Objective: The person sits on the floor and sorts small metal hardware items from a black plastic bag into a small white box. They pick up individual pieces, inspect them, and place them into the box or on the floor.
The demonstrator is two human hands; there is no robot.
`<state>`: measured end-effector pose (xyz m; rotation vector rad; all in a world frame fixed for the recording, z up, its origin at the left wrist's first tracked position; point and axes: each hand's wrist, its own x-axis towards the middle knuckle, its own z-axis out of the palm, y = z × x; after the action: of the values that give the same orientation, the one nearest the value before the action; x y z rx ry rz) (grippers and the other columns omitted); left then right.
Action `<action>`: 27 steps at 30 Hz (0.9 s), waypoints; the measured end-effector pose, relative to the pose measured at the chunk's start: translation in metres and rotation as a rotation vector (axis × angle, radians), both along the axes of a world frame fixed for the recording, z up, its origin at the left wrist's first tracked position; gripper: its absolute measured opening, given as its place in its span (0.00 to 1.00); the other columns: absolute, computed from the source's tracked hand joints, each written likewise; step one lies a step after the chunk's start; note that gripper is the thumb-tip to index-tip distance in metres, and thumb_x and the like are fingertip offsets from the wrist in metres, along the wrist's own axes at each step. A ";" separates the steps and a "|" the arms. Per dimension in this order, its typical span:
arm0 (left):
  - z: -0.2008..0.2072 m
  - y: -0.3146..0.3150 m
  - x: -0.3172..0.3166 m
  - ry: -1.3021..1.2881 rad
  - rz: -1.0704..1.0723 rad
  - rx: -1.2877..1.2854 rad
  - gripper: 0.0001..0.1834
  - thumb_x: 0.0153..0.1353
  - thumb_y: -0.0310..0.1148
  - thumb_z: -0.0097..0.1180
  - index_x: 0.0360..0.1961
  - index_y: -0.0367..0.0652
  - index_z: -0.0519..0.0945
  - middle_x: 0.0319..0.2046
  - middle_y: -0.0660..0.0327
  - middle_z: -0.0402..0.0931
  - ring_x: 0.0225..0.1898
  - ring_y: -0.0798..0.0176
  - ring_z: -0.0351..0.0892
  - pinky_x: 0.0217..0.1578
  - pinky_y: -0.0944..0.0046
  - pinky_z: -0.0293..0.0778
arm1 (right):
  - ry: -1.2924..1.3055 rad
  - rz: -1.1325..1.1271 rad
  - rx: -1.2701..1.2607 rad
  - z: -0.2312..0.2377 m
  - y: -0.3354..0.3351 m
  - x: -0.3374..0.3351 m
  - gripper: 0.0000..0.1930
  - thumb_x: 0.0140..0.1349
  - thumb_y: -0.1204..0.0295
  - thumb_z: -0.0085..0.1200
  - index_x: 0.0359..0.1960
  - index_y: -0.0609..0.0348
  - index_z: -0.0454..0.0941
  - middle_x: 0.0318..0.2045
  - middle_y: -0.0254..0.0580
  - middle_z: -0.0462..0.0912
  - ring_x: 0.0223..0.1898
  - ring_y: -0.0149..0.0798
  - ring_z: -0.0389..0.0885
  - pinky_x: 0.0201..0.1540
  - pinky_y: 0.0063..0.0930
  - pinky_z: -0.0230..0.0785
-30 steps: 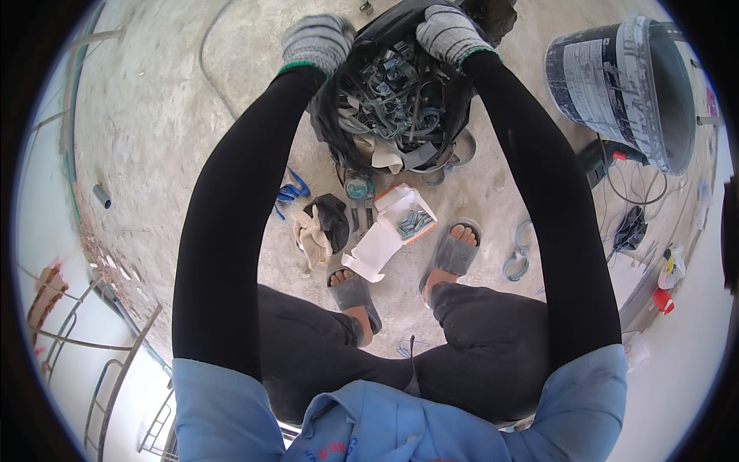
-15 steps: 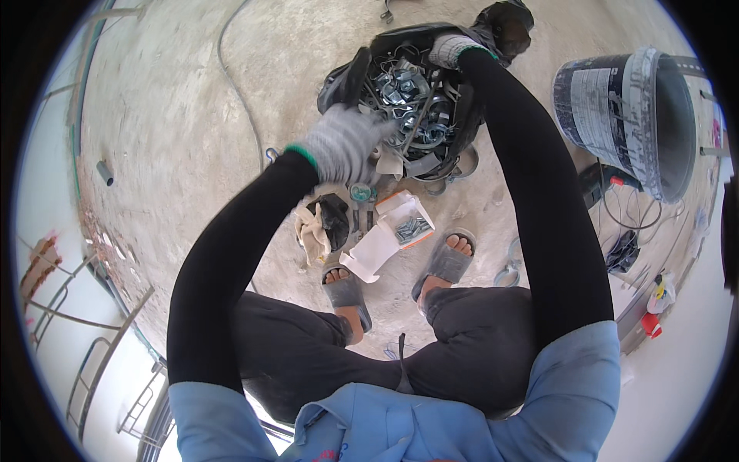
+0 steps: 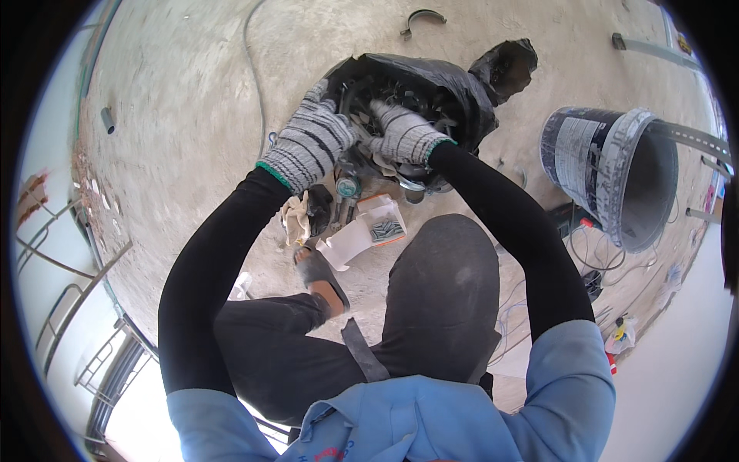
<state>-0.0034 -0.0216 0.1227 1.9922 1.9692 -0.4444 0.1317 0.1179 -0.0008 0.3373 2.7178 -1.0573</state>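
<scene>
Black plastic bag (image 3: 462, 85) is seen crumpled and glossy on the concrete floor (image 3: 185, 115), mouth pulled open, stuffed with tangled metal fittings (image 3: 385, 88). Left hand (image 3: 312, 142), gloved in striped knit, is laid at the bag's near rim, fingers curled; what is gripped cannot be told. Right hand (image 3: 404, 131) is pushed inside, curled among the fittings. Small open carton (image 3: 368, 231) just below holds screws. Grey bucket (image 3: 616, 173) is tipped on its side, well apart.
</scene>
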 end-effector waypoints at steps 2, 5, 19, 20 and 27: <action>0.001 0.018 0.006 -0.052 -0.056 -0.002 0.09 0.62 0.35 0.53 0.34 0.56 0.86 0.28 0.61 0.79 0.47 0.54 0.82 0.74 0.40 0.50 | -0.044 -0.043 -0.229 -0.022 0.016 0.008 0.31 0.59 0.53 0.58 0.59 0.62 0.77 0.47 0.61 0.85 0.52 0.54 0.84 0.59 0.39 0.73; 0.014 -0.012 -0.004 -0.034 -0.103 -0.061 0.08 0.60 0.35 0.55 0.32 0.56 0.87 0.27 0.64 0.78 0.49 0.57 0.81 0.76 0.39 0.44 | -0.012 -0.173 -0.639 0.005 0.057 -0.025 0.17 0.62 0.63 0.57 0.48 0.59 0.84 0.38 0.45 0.86 0.42 0.43 0.85 0.48 0.32 0.75; 0.009 -0.044 -0.031 -0.110 -0.019 -0.001 0.11 0.64 0.36 0.52 0.39 0.61 0.88 0.33 0.64 0.80 0.55 0.61 0.79 0.76 0.34 0.38 | -0.125 -0.077 0.573 -0.069 0.040 -0.068 0.18 0.65 0.60 0.51 0.46 0.58 0.85 0.44 0.56 0.86 0.48 0.57 0.85 0.54 0.50 0.75; 0.011 -0.044 -0.030 -0.087 -0.003 -0.039 0.12 0.64 0.36 0.52 0.40 0.61 0.88 0.33 0.64 0.80 0.55 0.61 0.79 0.76 0.34 0.38 | -0.146 -0.064 0.500 -0.067 0.043 -0.073 0.16 0.66 0.63 0.49 0.45 0.58 0.86 0.43 0.55 0.87 0.46 0.56 0.86 0.52 0.51 0.76; 0.008 -0.070 -0.039 -0.119 0.052 -0.101 0.13 0.66 0.39 0.51 0.43 0.63 0.88 0.36 0.65 0.82 0.59 0.61 0.78 0.77 0.36 0.37 | -0.330 -0.037 0.356 -0.008 0.067 -0.081 0.14 0.67 0.64 0.52 0.42 0.59 0.86 0.39 0.53 0.87 0.39 0.54 0.87 0.45 0.43 0.78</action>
<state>-0.0428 -0.0914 0.1305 1.8575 1.8833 -0.3954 0.0503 0.1851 -0.0085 0.5644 2.5895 -0.4657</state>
